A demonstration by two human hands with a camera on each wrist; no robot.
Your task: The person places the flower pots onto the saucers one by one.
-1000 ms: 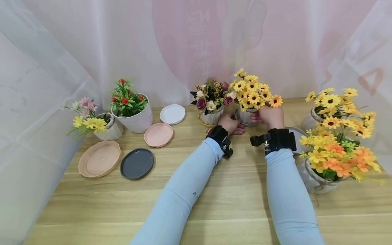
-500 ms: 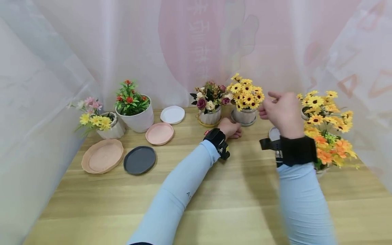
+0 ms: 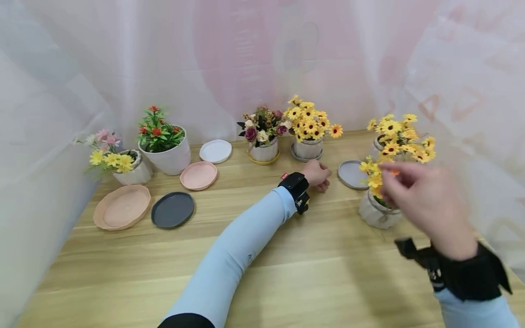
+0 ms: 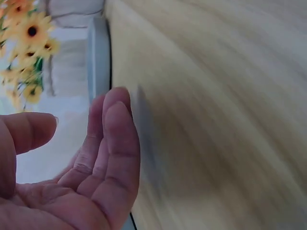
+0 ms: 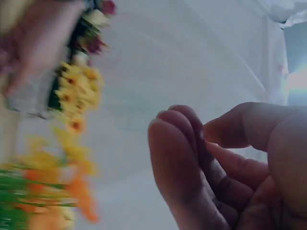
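My left hand (image 3: 316, 174) is low over the wood table, fingers loosely bent, holding nothing. Just behind it a white pot of small sunflowers (image 3: 308, 148) stands on a grey saucer (image 3: 302, 159). To its right lies a round grey saucer (image 3: 352, 175) with nothing on it. My right hand (image 3: 430, 200), blurred, hangs in the air at the right with loosely curled fingers and nothing in them. It partly hides a white pot (image 3: 379, 213) with yellow and orange flowers (image 5: 38, 191). Behind that is another pot of sunflowers (image 3: 391, 130).
A pot of purple and cream roses (image 3: 262, 132) stands on a yellow saucer. At left are a white pot with red flowers (image 3: 174, 150) and a ribbed pot (image 3: 137, 171). White (image 3: 215, 151), pink (image 3: 198, 176), dark grey (image 3: 172, 210) and peach (image 3: 122, 207) saucers lie nearby.
The right hand has left the sunflower pot at the back and moved right and towards me, over by the yellow and orange flowers. The left hand has come slightly away from the pots.
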